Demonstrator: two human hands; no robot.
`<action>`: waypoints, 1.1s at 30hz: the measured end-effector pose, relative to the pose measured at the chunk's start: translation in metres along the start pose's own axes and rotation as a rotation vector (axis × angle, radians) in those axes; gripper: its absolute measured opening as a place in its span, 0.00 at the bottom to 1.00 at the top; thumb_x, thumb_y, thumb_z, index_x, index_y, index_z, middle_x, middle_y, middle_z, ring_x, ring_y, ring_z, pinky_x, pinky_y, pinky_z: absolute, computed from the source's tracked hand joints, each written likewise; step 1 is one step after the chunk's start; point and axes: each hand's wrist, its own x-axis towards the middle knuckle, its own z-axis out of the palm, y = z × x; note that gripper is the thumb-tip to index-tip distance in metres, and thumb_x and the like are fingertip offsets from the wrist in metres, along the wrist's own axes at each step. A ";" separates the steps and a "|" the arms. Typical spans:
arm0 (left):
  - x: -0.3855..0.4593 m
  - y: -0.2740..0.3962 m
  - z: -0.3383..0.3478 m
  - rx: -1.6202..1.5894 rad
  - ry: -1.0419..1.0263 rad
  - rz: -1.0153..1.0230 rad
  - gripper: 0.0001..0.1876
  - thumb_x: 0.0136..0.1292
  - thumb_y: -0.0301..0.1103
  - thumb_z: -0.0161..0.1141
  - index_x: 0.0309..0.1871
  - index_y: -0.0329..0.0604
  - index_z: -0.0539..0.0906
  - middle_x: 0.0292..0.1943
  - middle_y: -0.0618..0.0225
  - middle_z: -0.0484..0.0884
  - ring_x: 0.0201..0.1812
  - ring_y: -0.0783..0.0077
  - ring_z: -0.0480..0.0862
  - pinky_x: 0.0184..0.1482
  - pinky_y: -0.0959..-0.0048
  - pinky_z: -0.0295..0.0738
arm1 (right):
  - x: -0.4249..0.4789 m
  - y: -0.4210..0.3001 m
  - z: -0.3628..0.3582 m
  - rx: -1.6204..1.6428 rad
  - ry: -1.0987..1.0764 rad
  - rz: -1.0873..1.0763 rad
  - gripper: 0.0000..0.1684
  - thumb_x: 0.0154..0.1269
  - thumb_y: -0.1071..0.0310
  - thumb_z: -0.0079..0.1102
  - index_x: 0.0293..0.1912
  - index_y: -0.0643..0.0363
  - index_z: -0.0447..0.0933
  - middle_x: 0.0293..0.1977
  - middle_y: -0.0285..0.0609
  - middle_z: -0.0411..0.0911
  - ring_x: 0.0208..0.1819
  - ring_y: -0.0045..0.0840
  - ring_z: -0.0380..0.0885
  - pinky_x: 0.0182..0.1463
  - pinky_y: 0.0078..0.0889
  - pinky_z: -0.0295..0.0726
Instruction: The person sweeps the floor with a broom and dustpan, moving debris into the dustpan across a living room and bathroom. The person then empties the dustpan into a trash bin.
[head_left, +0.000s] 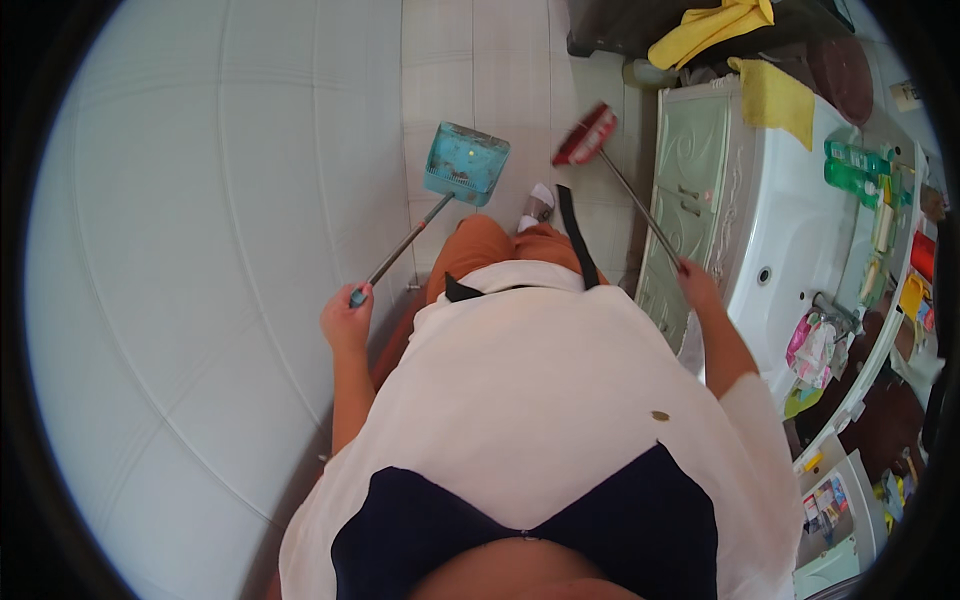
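My left hand (349, 319) grips the end of the long handle of a blue plastic dustpan (466, 161). The dustpan is ahead of me over the tiled floor (514, 82), near the left wall, with dark dirt marks and a small yellowish spot on its pan. My right hand (696, 283) is closed around the metal handle of a broom with a red head (585, 135). The broom head lies right of the dustpan, apart from it, and looks slightly blurred. Between the two tools and my body, one shoe (538, 206) shows.
A tiled wall (225, 225) runs along my left. To the right stands a pale green vanity cabinet (686, 195) with a white sink (780, 247), green bottles (855, 172) and a yellow cloth (776, 101). A dark piece of furniture (615, 26) stands ahead at the right.
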 end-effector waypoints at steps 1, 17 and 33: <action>0.022 0.007 -0.004 -0.054 0.001 -0.026 0.07 0.55 0.41 0.67 0.33 0.51 0.85 0.25 0.62 0.83 0.26 0.61 0.82 0.31 0.69 0.75 | -0.020 0.016 0.004 0.019 -0.009 0.090 0.24 0.60 0.64 0.55 0.57 0.54 0.72 0.41 0.49 0.80 0.44 0.37 0.80 0.48 0.34 0.76; 0.350 0.047 -0.082 -0.653 0.155 -0.088 0.09 0.60 0.34 0.65 0.35 0.37 0.83 0.23 0.71 0.80 0.26 0.81 0.77 0.35 0.79 0.69 | 0.029 -0.242 -0.035 0.274 0.009 0.032 0.24 0.63 0.63 0.54 0.60 0.45 0.70 0.44 0.50 0.79 0.45 0.44 0.78 0.49 0.41 0.77; 0.445 0.081 -0.123 -0.748 0.293 -0.057 0.09 0.61 0.32 0.64 0.39 0.35 0.82 0.23 0.70 0.80 0.24 0.80 0.77 0.33 0.80 0.69 | 0.392 -0.484 -0.131 -0.193 0.145 -0.009 0.15 0.61 0.62 0.51 0.47 0.44 0.80 0.43 0.43 0.80 0.47 0.39 0.78 0.49 0.41 0.77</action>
